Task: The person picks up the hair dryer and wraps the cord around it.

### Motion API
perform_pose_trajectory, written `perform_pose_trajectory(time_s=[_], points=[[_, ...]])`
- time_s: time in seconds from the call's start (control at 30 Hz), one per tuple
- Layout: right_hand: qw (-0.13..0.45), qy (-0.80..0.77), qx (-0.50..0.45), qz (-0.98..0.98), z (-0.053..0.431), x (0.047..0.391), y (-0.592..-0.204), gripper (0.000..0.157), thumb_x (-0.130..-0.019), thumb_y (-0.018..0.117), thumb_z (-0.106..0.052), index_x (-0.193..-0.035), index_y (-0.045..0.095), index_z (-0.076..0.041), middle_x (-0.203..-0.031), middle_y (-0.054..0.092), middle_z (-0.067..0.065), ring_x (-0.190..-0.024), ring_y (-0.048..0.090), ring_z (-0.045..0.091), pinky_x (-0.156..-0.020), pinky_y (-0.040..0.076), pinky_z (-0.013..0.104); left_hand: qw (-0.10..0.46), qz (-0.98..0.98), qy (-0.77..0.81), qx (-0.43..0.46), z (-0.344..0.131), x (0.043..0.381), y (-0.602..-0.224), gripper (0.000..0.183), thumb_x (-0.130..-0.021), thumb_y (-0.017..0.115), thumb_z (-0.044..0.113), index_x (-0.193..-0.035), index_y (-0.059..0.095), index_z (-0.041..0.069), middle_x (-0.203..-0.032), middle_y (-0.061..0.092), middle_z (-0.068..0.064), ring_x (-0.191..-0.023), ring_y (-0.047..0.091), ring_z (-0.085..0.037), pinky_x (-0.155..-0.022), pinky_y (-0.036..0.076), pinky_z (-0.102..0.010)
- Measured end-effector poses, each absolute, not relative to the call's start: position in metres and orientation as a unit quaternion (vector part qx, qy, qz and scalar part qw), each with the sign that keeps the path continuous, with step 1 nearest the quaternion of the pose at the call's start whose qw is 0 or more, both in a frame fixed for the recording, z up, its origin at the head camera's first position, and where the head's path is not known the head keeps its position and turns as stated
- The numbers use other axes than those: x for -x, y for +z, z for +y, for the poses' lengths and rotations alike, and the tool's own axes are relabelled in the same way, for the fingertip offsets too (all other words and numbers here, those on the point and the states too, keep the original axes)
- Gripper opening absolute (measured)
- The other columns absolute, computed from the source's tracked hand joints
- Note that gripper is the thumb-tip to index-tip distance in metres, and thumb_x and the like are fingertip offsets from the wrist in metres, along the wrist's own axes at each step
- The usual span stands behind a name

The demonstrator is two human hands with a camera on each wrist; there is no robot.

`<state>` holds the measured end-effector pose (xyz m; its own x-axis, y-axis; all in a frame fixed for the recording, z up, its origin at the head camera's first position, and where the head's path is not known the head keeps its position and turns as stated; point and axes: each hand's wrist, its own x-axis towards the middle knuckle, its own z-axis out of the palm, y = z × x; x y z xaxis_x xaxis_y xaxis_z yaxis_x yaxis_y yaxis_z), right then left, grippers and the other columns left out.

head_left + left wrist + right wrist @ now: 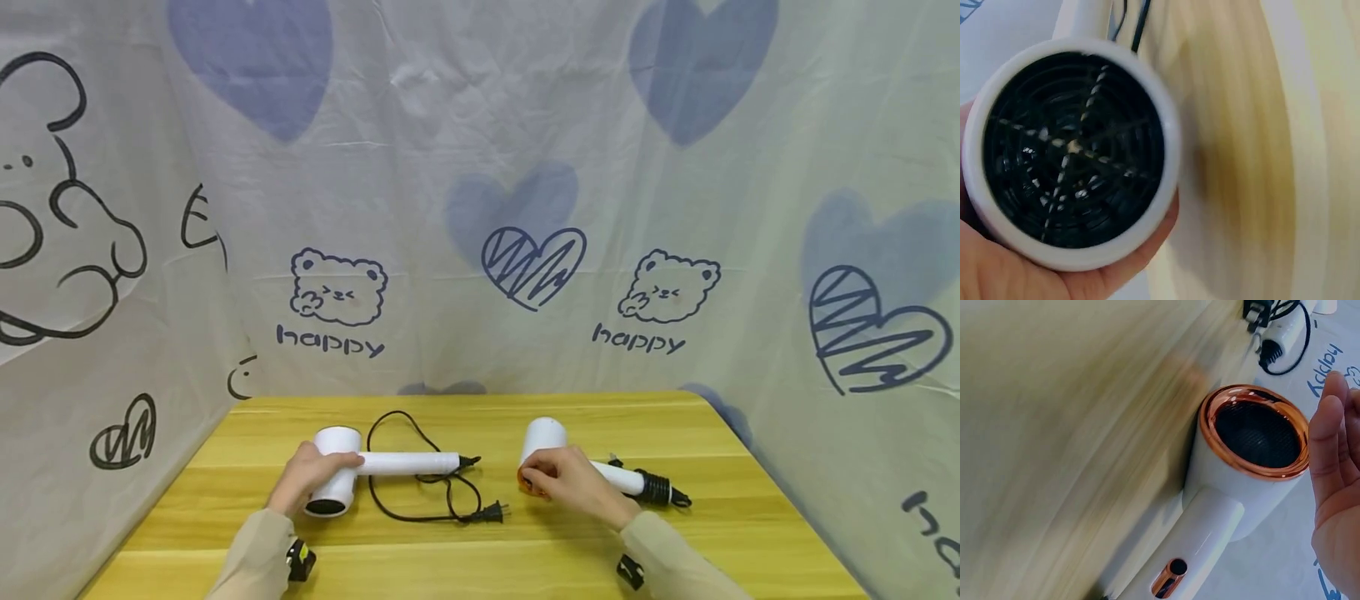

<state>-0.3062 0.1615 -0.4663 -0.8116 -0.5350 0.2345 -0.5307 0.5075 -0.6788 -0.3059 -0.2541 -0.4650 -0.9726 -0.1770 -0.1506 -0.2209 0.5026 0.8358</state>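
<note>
Yellow wood-grain counter (420, 575): backed by pale hanging fabric (435, 358) printed with blue hearts, bears and "happy".
Left grip (311, 473): thumb and fingers curled round the cylindrical head of a white T-shaped hair dryer (408, 463).
Right grip (573, 483): fingers loosely bent, holding nothing, beside a second white hair dryer (545, 433) with a shiny copper-coloured rim (1260, 472); cannot tell whether they touch.
First dryer: counter's left half, handle pointing right.
Second dryer: right of centre, black cord (656, 488) wound round its handle end.
Loose black cable (408, 519): loops either side of the first handle, ending in a black two-pin plug (491, 512).
</note>
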Motion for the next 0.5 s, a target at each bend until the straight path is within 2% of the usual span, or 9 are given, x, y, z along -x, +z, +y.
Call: perform_pose_trajectory(time_s=[0.07, 0.2, 0.33, 0.4, 0.5], points=[[0.006, -0.398, 0.305, 0.865, 0.16, 0.306, -0.466, 0.013, -0.098, 0.059, -0.023, -0.096, 0.072, -0.021, -0.085, 0.074, 0.008, -0.061, 0.066, 0.014, -0.051, 0.055, 0.026, 0.011, 0.848, 0.518, 0.113, -0.25, 0.306, -0.464, 0.073, -0.077, 0.078, 0.037, -0.12, 0.043, -0.01, -0.101, 0.057, -0.021, -0.08, 0.059, -0.025, -0.064, 0.053, -0.031], [-0.002, -0.414, 0.297, 0.86, 0.153, 0.305, -0.464, 0.014, -0.098, 0.059, -0.026, -0.094, 0.072, -0.021, -0.078, 0.072, 0.01, -0.055, 0.06, 0.008, -0.047, 0.052, 0.025, -0.007, 0.793, 0.6, 0.103, -0.238, 0.309, -0.459, 0.072, -0.079, 0.078, 0.032, -0.127, 0.043, -0.008, -0.104, 0.061, -0.019, -0.077, 0.063, -0.021, -0.066, 0.057, -0.032], [-0.002, -0.454, 0.263, 0.851, 0.14, 0.306, -0.457, 0.02, -0.097, 0.061, -0.033, -0.102, 0.072, -0.017, -0.078, 0.07, 0.01, -0.055, 0.059, 0.014, -0.046, 0.051, 0.028, -0.021, 0.757, 0.646, 0.095, -0.22, 0.312, -0.447, 0.078, -0.08, 0.078, 0.032, -0.134, 0.037, -0.007, -0.113, 0.058, -0.02, -0.078, 0.065, -0.019, -0.069, 0.059, -0.033], [0.004, -0.494, 0.24, 0.836, 0.131, 0.308, -0.452, 0.028, -0.096, 0.062, -0.034, -0.113, 0.07, -0.012, -0.089, 0.072, 0.011, -0.063, 0.064, 0.022, -0.051, 0.055, 0.034, -0.027, 0.749, 0.655, 0.091, -0.211, 0.312, -0.441, 0.079, -0.081, 0.078, 0.032, -0.136, 0.035, -0.006, -0.118, 0.055, -0.022, -0.079, 0.065, -0.02, -0.07, 0.059, -0.033], [0.023, -0.568, 0.199, 0.798, 0.118, 0.313, -0.443, 0.044, -0.095, 0.063, -0.034, -0.13, 0.06, -0.007, -0.113, 0.068, 0.014, -0.094, 0.066, 0.033, -0.068, 0.059, 0.04, -0.037, 0.745, 0.66, 0.086, -0.196, 0.312, -0.433, 0.081, -0.081, 0.078, 0.032, -0.137, 0.033, -0.005, -0.122, 0.052, -0.022, -0.083, 0.064, -0.021, -0.071, 0.058, -0.033]])
